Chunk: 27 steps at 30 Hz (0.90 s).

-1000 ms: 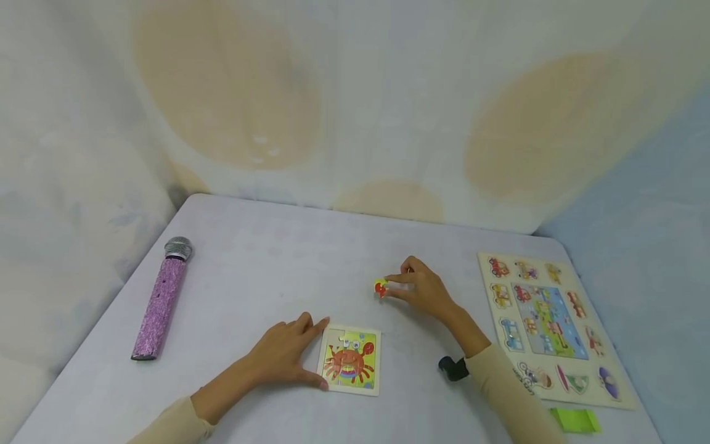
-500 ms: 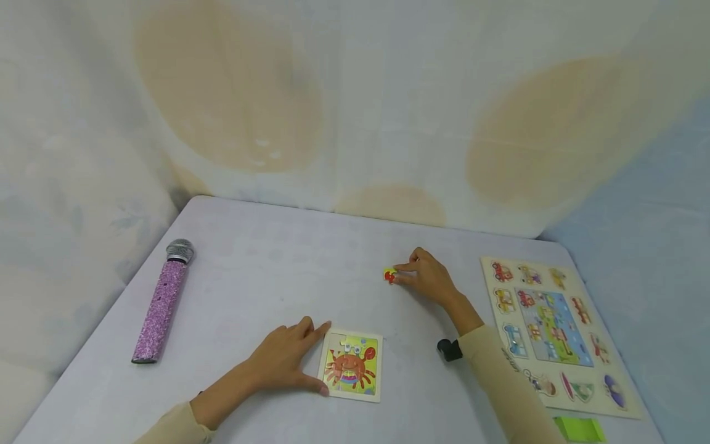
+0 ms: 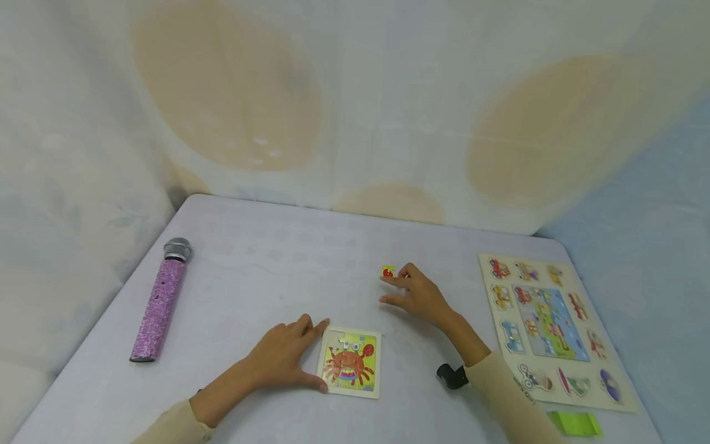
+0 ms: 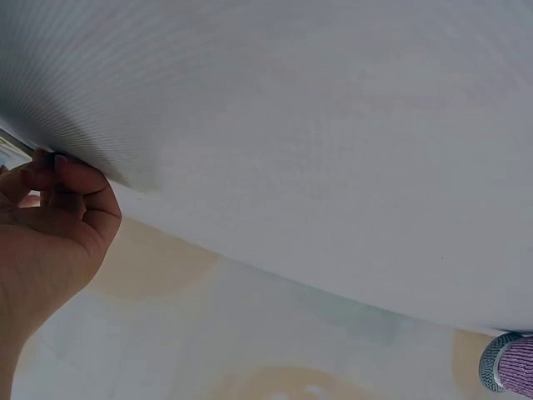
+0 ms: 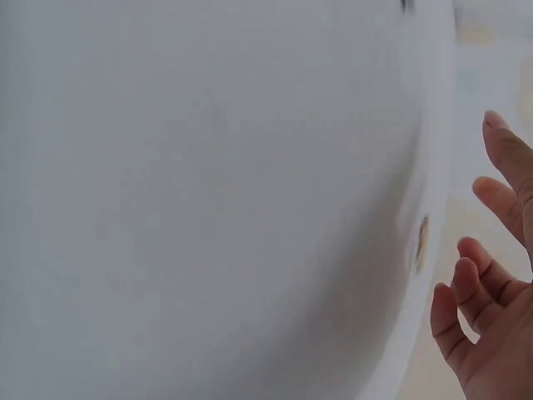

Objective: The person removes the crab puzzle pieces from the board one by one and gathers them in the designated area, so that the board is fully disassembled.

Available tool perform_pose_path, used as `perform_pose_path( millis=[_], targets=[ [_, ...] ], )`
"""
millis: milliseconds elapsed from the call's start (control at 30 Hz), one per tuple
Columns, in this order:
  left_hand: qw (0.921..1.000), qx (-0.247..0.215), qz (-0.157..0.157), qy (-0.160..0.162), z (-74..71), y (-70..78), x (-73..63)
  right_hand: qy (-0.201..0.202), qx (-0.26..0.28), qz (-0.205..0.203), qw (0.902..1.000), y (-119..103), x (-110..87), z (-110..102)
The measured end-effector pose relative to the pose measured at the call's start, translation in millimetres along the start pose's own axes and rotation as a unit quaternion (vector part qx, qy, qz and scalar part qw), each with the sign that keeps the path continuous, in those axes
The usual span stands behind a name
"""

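Note:
A square wooden crab jigsaw puzzle [image 3: 350, 364] in a pale frame lies on the table in the head view. My left hand [image 3: 285, 354] holds its left side, index finger at the far corner and thumb near the close one; its other fingers are curled in the left wrist view. Farther back lies a small yellow and red puzzle piece [image 3: 387, 271]. Just in front of it is my right hand [image 3: 418, 295], thumb and index finger apart with nothing between them. The index fingertip overlaps the piece's near edge; whether they touch I cannot tell. The right wrist view shows those fingers spread.
A purple glittery microphone [image 3: 161, 305] lies at the left. On the right is a large wooden vehicle puzzle board [image 3: 501, 342], with a bright green object [image 3: 575, 423] by its near edge. A black object [image 3: 452, 376] shows at my right sleeve.
My right hand pinched the small puzzle piece, moved it slightly back and right, then let go; its fingers have since drawn back toward me. The left hand stays at the crab puzzle.

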<state>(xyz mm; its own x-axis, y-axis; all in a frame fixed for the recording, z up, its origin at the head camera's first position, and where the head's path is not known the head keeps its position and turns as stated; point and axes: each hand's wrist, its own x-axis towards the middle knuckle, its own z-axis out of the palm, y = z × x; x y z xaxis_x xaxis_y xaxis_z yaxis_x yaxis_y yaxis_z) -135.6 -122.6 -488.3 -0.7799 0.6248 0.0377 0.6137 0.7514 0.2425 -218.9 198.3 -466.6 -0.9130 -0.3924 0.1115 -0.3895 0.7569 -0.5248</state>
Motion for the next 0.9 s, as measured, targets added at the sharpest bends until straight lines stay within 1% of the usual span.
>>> perform_pose_path(
  millis=[133,200,300,400,500,600,767,900],
  targets=[
    [1.0000,0.001,-0.005,-0.005,-1.8,0.7,-0.1,-0.031,0.029,-0.024,0.9988,-19,-21.4,10],
    [1.0000,0.001,-0.007,-0.006,-1.6,0.7,-0.1,-0.047,0.041,-0.029,0.9976,-26,-30.1,15],
    [1.0000,0.005,-0.006,-0.005,-0.1,-0.1,0.0,-0.065,0.050,-0.034,0.9961,-37,-39.7,21],
    [1.0000,0.006,-0.003,-0.003,0.5,-0.2,-0.3,-0.073,0.051,-0.039,0.9953,-46,-46.3,25],
    [1.0000,0.009,0.004,0.001,-0.2,-0.4,-1.8,-0.086,0.040,-0.065,0.9933,-52,-47.0,30],
    [0.9999,0.013,0.010,0.005,-0.9,-0.3,-2.3,-0.101,0.016,-0.091,0.9905,-56,-44.3,33],
    [0.9998,0.013,0.013,0.003,0.0,0.7,-1.3,-0.115,-0.010,-0.097,0.9885,-59,-39.0,35],
    [0.9997,0.015,0.017,0.007,0.5,1.7,-2.5,-0.124,-0.004,-0.106,0.9865,-60,-36.8,36]
  ],
)
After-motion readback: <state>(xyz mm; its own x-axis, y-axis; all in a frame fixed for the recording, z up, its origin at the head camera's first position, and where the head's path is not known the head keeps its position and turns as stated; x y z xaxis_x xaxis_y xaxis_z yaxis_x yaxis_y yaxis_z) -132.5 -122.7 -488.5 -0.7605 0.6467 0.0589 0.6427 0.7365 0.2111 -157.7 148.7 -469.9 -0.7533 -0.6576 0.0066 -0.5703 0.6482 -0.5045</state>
